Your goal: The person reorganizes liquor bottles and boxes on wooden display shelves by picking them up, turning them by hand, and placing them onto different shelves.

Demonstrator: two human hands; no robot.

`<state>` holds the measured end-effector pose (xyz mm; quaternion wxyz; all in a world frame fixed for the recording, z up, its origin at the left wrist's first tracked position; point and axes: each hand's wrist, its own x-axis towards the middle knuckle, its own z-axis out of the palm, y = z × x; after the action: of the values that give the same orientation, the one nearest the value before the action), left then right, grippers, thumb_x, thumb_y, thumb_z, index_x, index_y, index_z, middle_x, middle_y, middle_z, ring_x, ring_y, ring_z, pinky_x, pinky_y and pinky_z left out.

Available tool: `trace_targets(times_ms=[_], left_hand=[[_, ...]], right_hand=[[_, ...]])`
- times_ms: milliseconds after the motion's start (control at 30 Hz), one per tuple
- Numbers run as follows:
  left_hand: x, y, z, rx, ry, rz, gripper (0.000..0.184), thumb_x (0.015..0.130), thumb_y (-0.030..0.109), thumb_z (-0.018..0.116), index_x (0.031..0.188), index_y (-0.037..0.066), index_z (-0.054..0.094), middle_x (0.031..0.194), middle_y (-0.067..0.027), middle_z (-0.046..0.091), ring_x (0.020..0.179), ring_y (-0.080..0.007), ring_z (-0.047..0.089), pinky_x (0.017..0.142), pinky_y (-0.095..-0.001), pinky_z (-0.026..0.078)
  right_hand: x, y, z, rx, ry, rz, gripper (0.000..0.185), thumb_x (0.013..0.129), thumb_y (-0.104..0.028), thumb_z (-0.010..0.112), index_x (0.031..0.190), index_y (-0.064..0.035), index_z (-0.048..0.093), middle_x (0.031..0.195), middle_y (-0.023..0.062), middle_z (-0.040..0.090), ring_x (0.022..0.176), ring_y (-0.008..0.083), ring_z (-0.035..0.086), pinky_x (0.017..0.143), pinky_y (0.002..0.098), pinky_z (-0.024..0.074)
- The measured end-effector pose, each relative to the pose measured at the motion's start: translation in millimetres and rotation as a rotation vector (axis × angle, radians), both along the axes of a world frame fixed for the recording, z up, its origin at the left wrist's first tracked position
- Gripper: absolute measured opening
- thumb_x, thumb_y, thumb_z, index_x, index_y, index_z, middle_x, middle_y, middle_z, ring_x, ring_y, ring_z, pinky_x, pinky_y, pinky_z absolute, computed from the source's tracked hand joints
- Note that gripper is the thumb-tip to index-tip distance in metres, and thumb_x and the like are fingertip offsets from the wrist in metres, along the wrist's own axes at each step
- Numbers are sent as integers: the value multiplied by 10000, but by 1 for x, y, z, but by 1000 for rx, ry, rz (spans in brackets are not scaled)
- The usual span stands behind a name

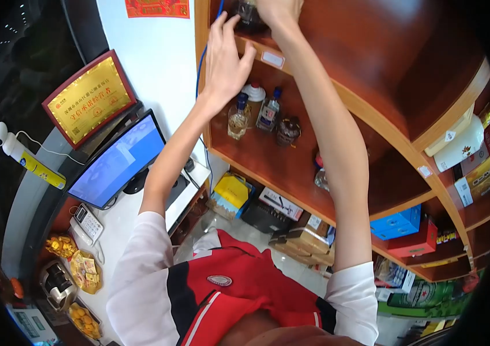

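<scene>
Both arms reach up to a wooden shelf [372, 40] at the top. My left hand [224, 60] is raised with its fingers apart, beside a dark glass bottle [249, 18] on that upper shelf. My right hand [280, 10] is at the top edge, over the bottle's upper part; its fingers are mostly cut off by the frame. On the shelf below stand a clear bottle with a dark cap [237, 118], a blue-capped bottle [268, 111], a white-capped bottle [254, 92] and a dark brown round bottle [288, 131].
At left, a white desk [121, 233] bears a monitor [119, 158], a telephone [87, 224] and a gold plaque [90, 99]. Boxes [308, 236] sit under the shelves. A blue cable [200, 72] runs along the shelf's left side.
</scene>
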<state>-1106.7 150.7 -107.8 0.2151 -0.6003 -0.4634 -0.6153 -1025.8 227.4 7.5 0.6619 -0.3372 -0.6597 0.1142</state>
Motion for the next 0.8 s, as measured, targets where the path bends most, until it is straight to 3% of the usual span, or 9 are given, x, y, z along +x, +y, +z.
trace_targets(times_ms=[100, 200, 233, 267, 333, 433, 533, 733, 800], left_hand=[[-2, 2, -2, 15, 42, 6, 561, 942, 156, 634, 1449, -22, 471, 1506, -278, 446, 1420, -440, 431, 1199, -476, 347], [-2, 3, -8, 152, 135, 134, 534, 929, 67, 668, 1418, -52, 488, 1362, -259, 561, 1283, -379, 573, 1124, -446, 442], [2, 1, -7, 87, 36, -4, 513, 943, 51, 605, 1428, -55, 481, 1387, -290, 528, 1355, -439, 478, 1188, -473, 351], [2, -1, -6, 85, 49, -19, 500, 941, 41, 608, 1417, -51, 487, 1371, -280, 542, 1310, -427, 517, 1162, -465, 381], [7, -6, -4, 48, 65, -21, 467, 962, 62, 602, 1408, -32, 499, 1354, -258, 556, 1288, -416, 531, 1143, -460, 393], [26, -23, 2, -65, 72, 72, 362, 1014, 131, 591, 1351, 6, 550, 1320, -202, 591, 1265, -369, 552, 1120, -444, 409], [33, -12, -7, -46, 79, 67, 337, 1016, 112, 586, 1343, 33, 563, 1306, -192, 604, 1259, -347, 563, 1112, -424, 418], [67, -3, -40, 344, 110, -127, 233, 972, 100, 667, 1172, -16, 697, 1229, -140, 690, 1140, -277, 630, 1044, -383, 460], [91, -16, -59, 387, 143, -267, 226, 896, 1, 664, 1121, -6, 686, 1162, -150, 673, 1103, -316, 615, 971, -395, 485]], right_hand=[[34, -30, 5, 147, 78, -57, 884, 705, -389, 935, 1354, 29, 503, 1238, 253, 651, 1169, 386, 622, 1012, 469, 497], [91, -91, 9, 265, 95, -58, 841, 787, -385, 900, 1405, 25, 502, 1248, 244, 653, 1171, 362, 629, 1029, 472, 504], [114, -115, 6, 265, 63, -22, 874, 814, -397, 882, 1463, 7, 459, 1332, 260, 596, 1228, 361, 596, 1077, 466, 476], [139, -135, 1, 265, 33, 13, 907, 841, -410, 863, 1522, -12, 415, 1415, 275, 538, 1285, 360, 562, 1124, 459, 448], [195, -147, -27, 340, 172, 119, 437, 936, -16, 730, 1313, 104, 546, 1229, 212, 685, 1171, 258, 666, 1005, 334, 530], [228, -202, -71, 267, 117, -94, 541, 924, -4, 742, 1390, 108, 491, 1305, 278, 644, 1230, 348, 645, 1007, 381, 533], [277, -232, -136, 86, 171, -132, 944, 724, -44, 931, 1513, -16, 413, 1399, 209, 605, 1274, 313, 614, 1067, 431, 486], [309, -229, -272, -281, 144, -533, 967, 694, -112, 966, 1487, 1, 423, 1438, 182, 568, 1310, 274, 578, 1087, 439, 483], [320, -216, -311, -352, 149, -598, 928, 696, -133, 968, 1449, 16, 447, 1423, 179, 566, 1299, 280, 576, 1070, 451, 501]])
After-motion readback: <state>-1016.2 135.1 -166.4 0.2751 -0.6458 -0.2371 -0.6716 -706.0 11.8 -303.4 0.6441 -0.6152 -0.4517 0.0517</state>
